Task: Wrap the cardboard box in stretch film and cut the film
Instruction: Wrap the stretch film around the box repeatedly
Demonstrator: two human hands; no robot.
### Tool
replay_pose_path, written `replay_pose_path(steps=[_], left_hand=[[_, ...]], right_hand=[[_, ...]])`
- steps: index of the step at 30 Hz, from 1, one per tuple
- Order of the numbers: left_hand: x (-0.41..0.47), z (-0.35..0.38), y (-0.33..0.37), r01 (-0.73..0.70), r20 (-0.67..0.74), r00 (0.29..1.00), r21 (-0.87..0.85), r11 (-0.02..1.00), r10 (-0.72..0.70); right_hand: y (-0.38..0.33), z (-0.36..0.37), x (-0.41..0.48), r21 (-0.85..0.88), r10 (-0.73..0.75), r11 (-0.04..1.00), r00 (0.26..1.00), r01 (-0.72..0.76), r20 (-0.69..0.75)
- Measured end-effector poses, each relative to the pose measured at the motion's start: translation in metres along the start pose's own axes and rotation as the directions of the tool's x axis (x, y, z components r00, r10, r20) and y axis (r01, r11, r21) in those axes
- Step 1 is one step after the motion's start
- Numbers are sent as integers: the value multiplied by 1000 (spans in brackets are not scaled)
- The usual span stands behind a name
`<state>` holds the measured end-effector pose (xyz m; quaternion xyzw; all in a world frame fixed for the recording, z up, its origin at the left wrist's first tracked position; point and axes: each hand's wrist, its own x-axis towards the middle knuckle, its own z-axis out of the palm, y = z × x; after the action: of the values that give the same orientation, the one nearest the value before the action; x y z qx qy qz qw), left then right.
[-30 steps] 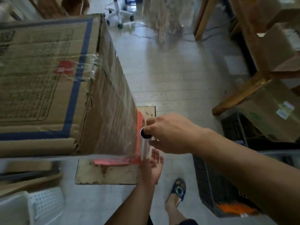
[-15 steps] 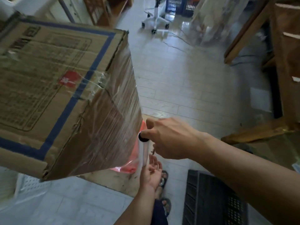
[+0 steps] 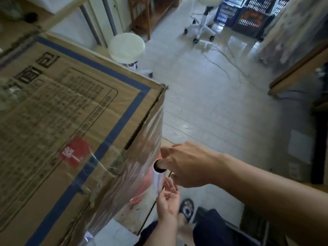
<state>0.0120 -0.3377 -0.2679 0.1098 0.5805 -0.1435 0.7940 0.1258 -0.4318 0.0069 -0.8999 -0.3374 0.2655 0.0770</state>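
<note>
A large cardboard box with a blue border, printed text and a red label fills the left of the head view. Clear stretch film clings to its right side wall. A slim upright roll of stretch film stands close to that wall. My right hand holds the roll's top end, with a finger stuck into the core. My left hand holds the roll's lower end from below, palm up with fingers curled. The film runs from the roll straight onto the box side.
A wooden board with red paint lies on the tiled floor under the box. A white round stool and a wheeled chair base stand behind. Dark crates sit at the far back, wooden furniture on the right. A sandalled foot is below.
My view has swung round the box corner toward its right side. Both hands keep the roll and stay beside the box wall while film keeps laying onto it.
</note>
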Motion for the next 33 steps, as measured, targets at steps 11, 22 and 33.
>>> replay_pose_path(steps=[11, 22, 33], left_hand=[[-20, 39, -30, 61, 159, 987, -449, 891, 13], [7, 116, -85, -102, 231, 889, -742, 663, 395], [11, 191, -111, -69, 265, 832, -823, 564, 487]], right_hand=[[37, -32, 22, -162, -224, 958, 970, 237, 92], [75, -48, 15, -276, -475, 802, 845, 530, 246], [118, -83, 39, -406, -615, 663, 767, 629, 184]])
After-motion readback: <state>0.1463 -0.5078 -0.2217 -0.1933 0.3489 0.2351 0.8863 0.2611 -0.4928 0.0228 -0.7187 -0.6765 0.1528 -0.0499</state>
